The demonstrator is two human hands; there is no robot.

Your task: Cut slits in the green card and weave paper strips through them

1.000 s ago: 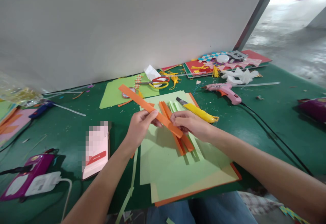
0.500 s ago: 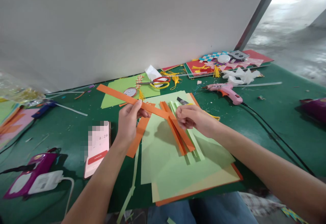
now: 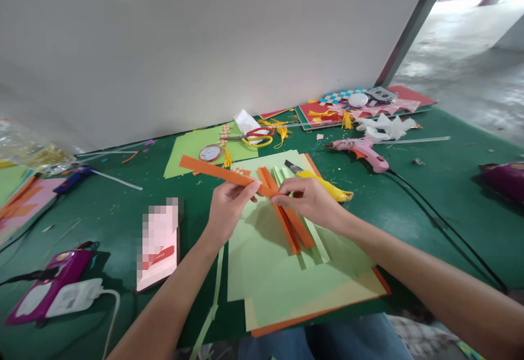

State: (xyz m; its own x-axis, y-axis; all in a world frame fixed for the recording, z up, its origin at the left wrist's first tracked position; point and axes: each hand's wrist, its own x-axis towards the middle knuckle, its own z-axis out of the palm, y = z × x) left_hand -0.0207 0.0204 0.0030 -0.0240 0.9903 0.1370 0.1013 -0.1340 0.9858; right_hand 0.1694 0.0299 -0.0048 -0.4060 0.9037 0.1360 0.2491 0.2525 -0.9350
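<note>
An orange paper strip (image 3: 213, 170) is held up between my two hands, slanting down to the right. My left hand (image 3: 231, 207) pinches it past its middle with thumb and fingers. At its right end, the fingertips of my right hand (image 3: 309, 199) are closed on it. Below lie folded orange strips (image 3: 292, 223) and folded pale green strips (image 3: 319, 240), resting on a stack of pale green paper sheets (image 3: 278, 294). A yellow utility knife (image 3: 327, 184) with its blade out lies just beyond my right hand.
A pink glue gun (image 3: 364, 150) with a black cord lies at the right. Red-and-yellow scissors (image 3: 257, 137) rest at the back beside a tape roll (image 3: 210, 153). At the left are a phone (image 3: 159, 251) and a purple power strip (image 3: 53, 283) with a white charger.
My left hand has moved right with the orange strip. My right hand has closed on the strip's right end. The wide orange piece beside my left hand is no longer visible.
</note>
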